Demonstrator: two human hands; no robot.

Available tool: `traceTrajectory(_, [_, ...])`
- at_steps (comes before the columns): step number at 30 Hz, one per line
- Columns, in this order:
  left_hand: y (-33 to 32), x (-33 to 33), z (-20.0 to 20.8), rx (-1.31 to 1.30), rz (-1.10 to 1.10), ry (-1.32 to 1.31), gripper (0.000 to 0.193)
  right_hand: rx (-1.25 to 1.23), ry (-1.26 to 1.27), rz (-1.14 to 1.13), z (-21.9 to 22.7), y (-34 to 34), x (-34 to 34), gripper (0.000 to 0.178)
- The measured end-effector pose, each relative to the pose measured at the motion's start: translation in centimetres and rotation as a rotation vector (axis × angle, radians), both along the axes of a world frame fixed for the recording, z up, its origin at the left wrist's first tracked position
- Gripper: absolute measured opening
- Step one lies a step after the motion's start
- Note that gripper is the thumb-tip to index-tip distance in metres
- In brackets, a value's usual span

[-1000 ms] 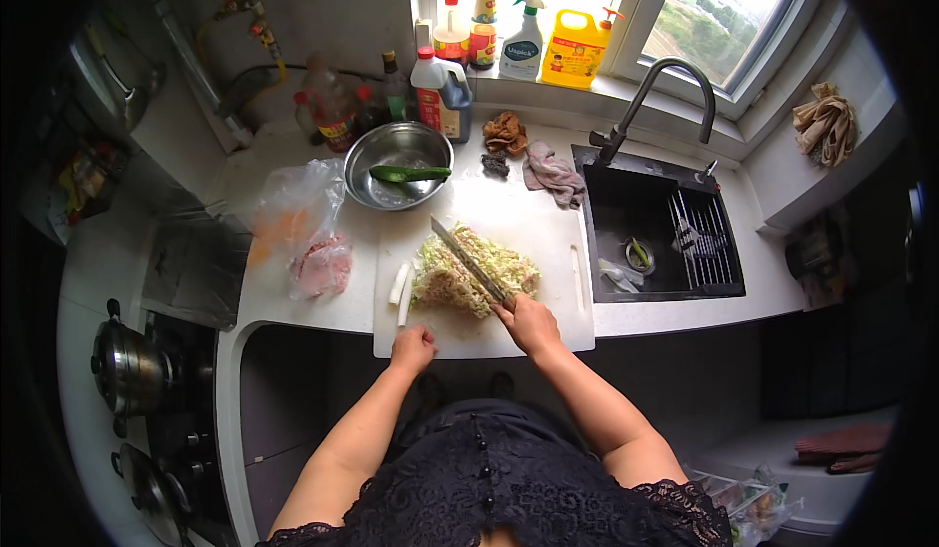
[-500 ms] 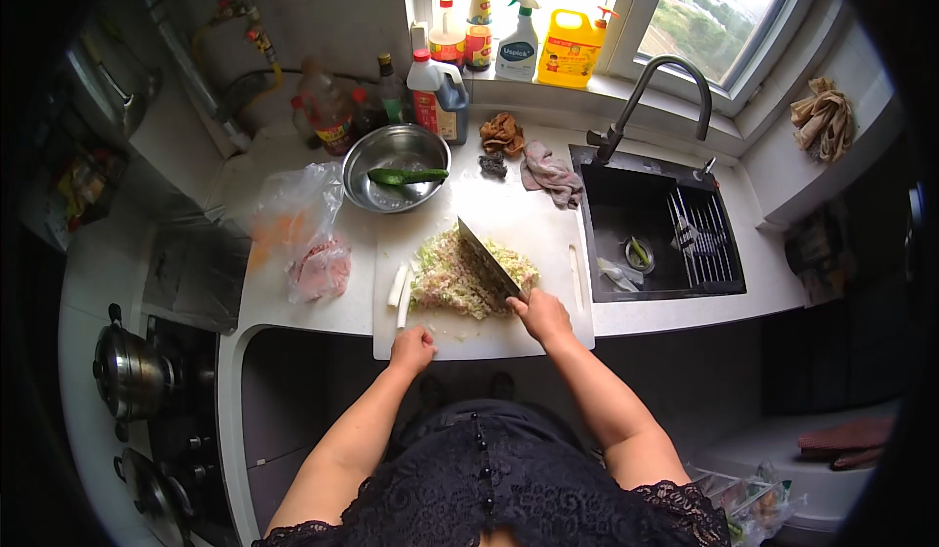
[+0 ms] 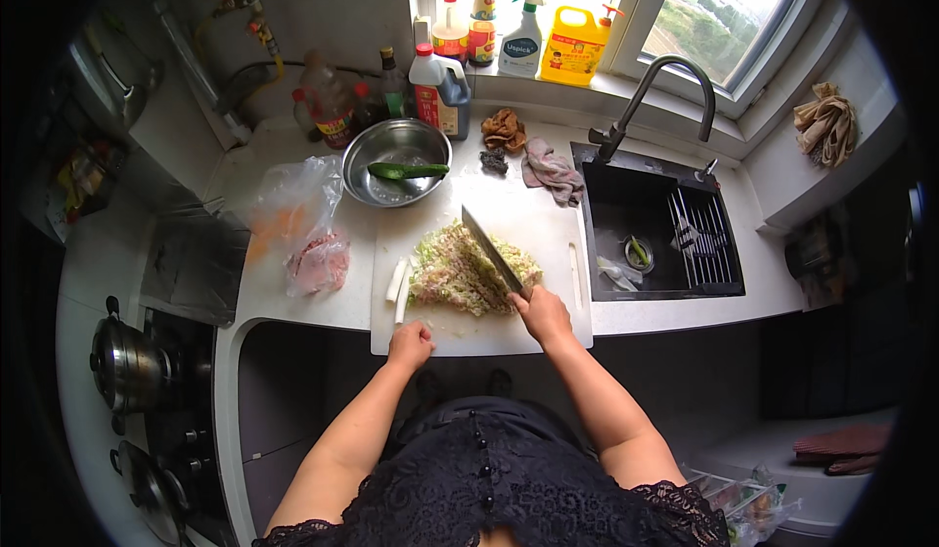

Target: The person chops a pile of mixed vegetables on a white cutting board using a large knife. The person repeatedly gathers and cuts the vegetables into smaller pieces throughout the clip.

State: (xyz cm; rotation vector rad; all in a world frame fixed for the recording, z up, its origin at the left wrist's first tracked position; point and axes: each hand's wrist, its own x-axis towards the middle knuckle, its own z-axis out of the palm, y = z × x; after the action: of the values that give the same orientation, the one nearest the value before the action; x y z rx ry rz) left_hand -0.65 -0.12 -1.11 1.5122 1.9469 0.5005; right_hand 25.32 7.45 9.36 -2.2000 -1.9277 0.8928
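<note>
My right hand (image 3: 544, 314) is closed round the handle of a kitchen knife (image 3: 489, 249), whose broad blade slants far-left over a spread pile of finely chopped pale-green and pinkish food (image 3: 452, 275). The pile lies on a white cutting board (image 3: 518, 341). At the board's near edge, my left hand (image 3: 411, 343) is curled into a fist; what it holds, if anything, is hidden. Just beyond that fist lie white stalk pieces (image 3: 399, 285) along the pile's left side. Whether the blade touches the pile is unclear.
Behind the board stands a steel bowl (image 3: 367, 185) with a green cucumber-like vegetable (image 3: 409, 170). A plastic bag of pink meat (image 3: 318, 263) lies left. To the right is a black sink (image 3: 616, 205); a rag (image 3: 553, 170) and several bottles (image 3: 437, 92) are at the back.
The knife blade's far end has shifted slightly away from me and a little to the right. My left hand stays in a fist at the board's edge.
</note>
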Motion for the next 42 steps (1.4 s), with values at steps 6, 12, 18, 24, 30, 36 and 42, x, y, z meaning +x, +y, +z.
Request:
traceTrajectory(6, [0.0, -0.1, 0.0, 0.008, 0.008, -0.029, 0.02, 0.067, 0.007, 0.064, 2.0, 1.0, 0.9, 0.041])
traceTrajectory(12, [0.0, 0.0, 0.0, -0.021, 0.02, -0.039, 0.019, 0.219, -0.052, 0.23, 1.9, 7.0, 2.7, 0.044])
traceTrajectory(18, [-0.1, 0.4, 1.0, -0.083, 0.07, -0.07, 0.019, 0.336, -0.217, 0.432, -1.6, 12.9, 2.5, 0.045])
traceTrajectory(24, [-0.2, 0.4, 1.1, -0.092, 0.108, -0.089, 0.02, 0.232, -0.203, 0.711, -1.4, 17.7, 2.9, 0.043])
traceTrajectory(30, [-0.2, 0.6, 1.1, -0.08, 0.121, -0.082, 0.02, 0.181, -0.231, 0.922, 0.6, 18.3, 3.9, 0.04])
traceTrajectory(36, [-0.1, 0.5, 0.8, -0.072, 0.108, -0.054, 0.02, 0.329, -0.325, 0.986, 2.9, 13.9, 5.5, 0.039])
traceTrajectory(42, [-0.3, 0.4, 0.6, -0.047, 0.084, -0.043, 0.021, 0.382, -0.259, 0.733, 3.4, 6.2, 6.7, 0.041])
